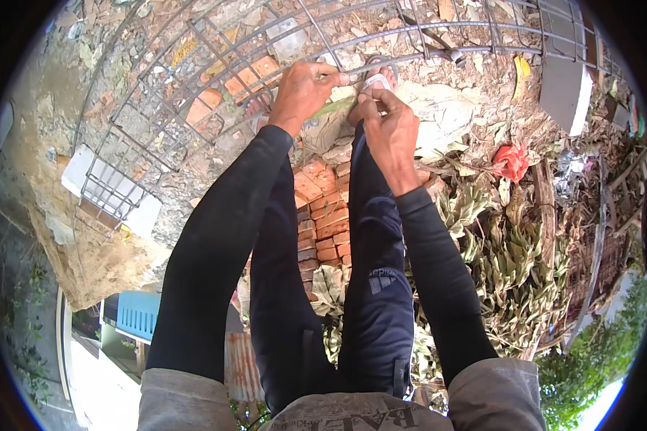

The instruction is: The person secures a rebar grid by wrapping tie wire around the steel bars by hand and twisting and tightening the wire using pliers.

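A long cage of thin steel reinforcing bars [402,30] curves across the top of the head view. My left hand [303,95] is closed at its near long bar, with thumb and fingertips against the steel. Lower and to the right, my right hand [394,136] is closed in a pinch in front of my foot. Whatever lies between its fingertips is too small or hidden to make out. A white strap [377,82] shows on the sandalled foot just beyond it. Between the hands, a green strip [332,108] lies over the ground.
Stacked red bricks [329,215] stand between my legs. Dry leaves [514,269] and a red plastic scrap [511,163] lie to the right. Grey board [562,65] is at upper right; a white panel [108,188] lies under the mesh at left. Rubble covers the ground.
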Tool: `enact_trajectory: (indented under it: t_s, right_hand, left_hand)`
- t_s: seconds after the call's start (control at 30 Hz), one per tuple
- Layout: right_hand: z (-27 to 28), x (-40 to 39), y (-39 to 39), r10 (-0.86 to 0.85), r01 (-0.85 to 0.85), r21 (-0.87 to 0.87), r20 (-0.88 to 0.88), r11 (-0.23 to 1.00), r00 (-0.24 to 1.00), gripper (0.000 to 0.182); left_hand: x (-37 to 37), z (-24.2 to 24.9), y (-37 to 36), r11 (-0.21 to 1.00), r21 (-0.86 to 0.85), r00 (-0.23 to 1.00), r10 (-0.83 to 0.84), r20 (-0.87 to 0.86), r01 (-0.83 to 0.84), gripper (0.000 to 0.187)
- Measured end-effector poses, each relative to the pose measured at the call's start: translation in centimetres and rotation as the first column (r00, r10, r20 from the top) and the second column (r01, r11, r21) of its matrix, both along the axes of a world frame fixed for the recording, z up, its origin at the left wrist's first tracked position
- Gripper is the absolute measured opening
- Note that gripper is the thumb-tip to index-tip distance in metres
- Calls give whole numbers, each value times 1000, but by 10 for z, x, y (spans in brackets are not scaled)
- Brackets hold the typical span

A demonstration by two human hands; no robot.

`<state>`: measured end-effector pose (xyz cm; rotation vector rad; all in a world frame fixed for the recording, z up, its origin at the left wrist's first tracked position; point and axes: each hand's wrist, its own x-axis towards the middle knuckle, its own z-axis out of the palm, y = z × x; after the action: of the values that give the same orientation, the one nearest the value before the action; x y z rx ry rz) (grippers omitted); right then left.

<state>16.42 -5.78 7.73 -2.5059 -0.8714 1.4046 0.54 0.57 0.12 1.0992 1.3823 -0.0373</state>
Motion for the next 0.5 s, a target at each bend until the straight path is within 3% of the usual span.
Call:
enact_trajectory:
  t_s: [0.1,0.2,0.27,0.3,0.33,0.37,0.4,0.5]
  right_hand:
    - [5,-34,-38,-179,185,243,-47,952,983,27]
    - [-16,-60,-64,-2,-43,342,132,939,991,30]
    - [-41,-66,-72,-20,-2,330,63,944,998,30]
    - [-58,-68,-75,-25,15,324,27,946,999,30]
    - [-80,-69,-78,-69,59,376,13,925,998,18]
    - [-101,-68,-74,-119,138,389,-72,911,990,15]
    - [-121,-68,-71,-172,221,392,-157,893,973,13]
    - [-123,-73,-46,-332,467,379,-369,799,868,15]
  left_hand:
    - [-1,-11,-3,1000,-5,1000,18,10,-18,40]
    - [1,-7,-1,1000,16,999,-18,-40,19,37]
    - [5,9,5,997,41,993,-68,-97,72,34]
    - [7,5,-1,985,158,995,-50,-92,64,33]
    - [7,-3,-13,961,271,996,-33,-87,55,31]
    - [9,-7,-21,924,378,996,-19,-82,49,30]
    - [16,-3,-25,905,420,995,90,-47,-62,12]
    - [22,-6,-34,823,567,988,110,-105,-31,12]
